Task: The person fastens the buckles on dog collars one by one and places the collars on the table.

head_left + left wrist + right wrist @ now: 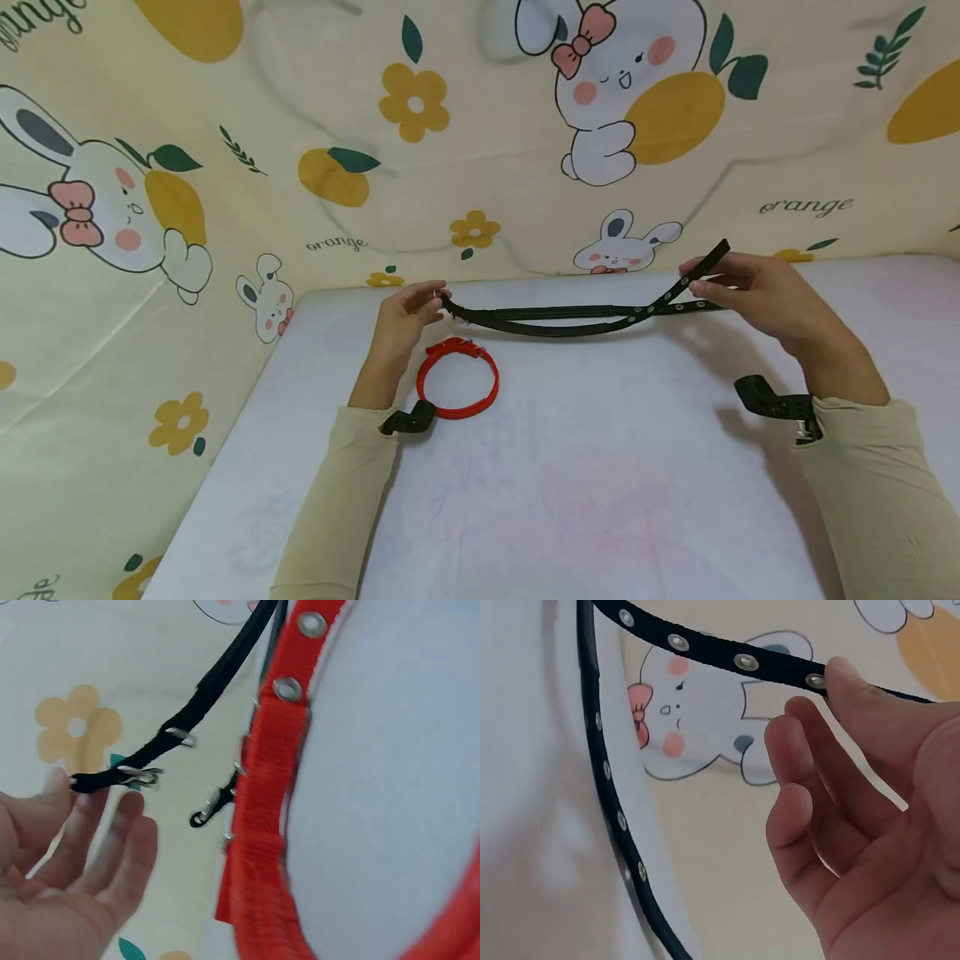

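Note:
Two black straps [555,331] stretch between the hands near the table's back edge, crossing near the right end. My left hand [401,325] pinches the buckle end of one black strap [217,679] between thumb and fingers; a second buckle end hangs beside it in the left wrist view. My right hand [780,308] pinches the other end of a black strap [712,652], with metal eyelets, between thumb and forefinger, while another eyeleted length hangs lower left in the right wrist view. A red collar [495,383], buckled into a ring, lies just below my left hand.
The white table [585,500] spreads under both arms. A cream cloth [480,167] printed with rabbits, flowers and oranges stands behind it and along the left side. Black wrist bands [408,419] show at both sleeves, the left one overlapping the red collar's edge in the head view.

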Demonstrator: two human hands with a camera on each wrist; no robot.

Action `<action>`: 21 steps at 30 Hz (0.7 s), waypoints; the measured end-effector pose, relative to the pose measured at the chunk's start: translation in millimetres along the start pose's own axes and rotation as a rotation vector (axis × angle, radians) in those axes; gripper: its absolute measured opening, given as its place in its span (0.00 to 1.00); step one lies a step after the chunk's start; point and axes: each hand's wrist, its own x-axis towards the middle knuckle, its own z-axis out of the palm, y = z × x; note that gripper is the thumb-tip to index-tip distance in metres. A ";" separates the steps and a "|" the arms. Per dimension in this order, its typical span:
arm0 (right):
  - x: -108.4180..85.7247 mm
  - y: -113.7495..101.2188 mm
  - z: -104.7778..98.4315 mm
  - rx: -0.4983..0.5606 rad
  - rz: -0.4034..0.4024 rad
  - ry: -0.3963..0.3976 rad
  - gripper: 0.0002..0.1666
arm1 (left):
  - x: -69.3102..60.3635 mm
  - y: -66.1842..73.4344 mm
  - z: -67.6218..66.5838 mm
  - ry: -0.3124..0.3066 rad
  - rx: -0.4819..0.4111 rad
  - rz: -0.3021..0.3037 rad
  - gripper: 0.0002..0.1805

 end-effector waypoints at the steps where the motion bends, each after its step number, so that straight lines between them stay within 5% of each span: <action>1: -0.3 -2.0 0.0 0.011 -0.002 -0.004 0.28 | 0.1 2.0 0.2 -0.001 -0.018 0.022 0.18; 8: -3.2 -13.0 0.9 0.069 -0.004 -0.038 0.28 | -1.9 10.6 2.2 -0.055 -0.098 0.161 0.18; 13: -4.4 -20.5 4.6 0.152 -0.070 0.000 0.25 | -3.8 16.6 6.9 -0.009 -0.230 0.232 0.20; 21: -3.3 -37.4 13.3 0.233 -0.140 0.012 0.23 | -9.1 29.0 13.1 0.039 -0.366 0.248 0.21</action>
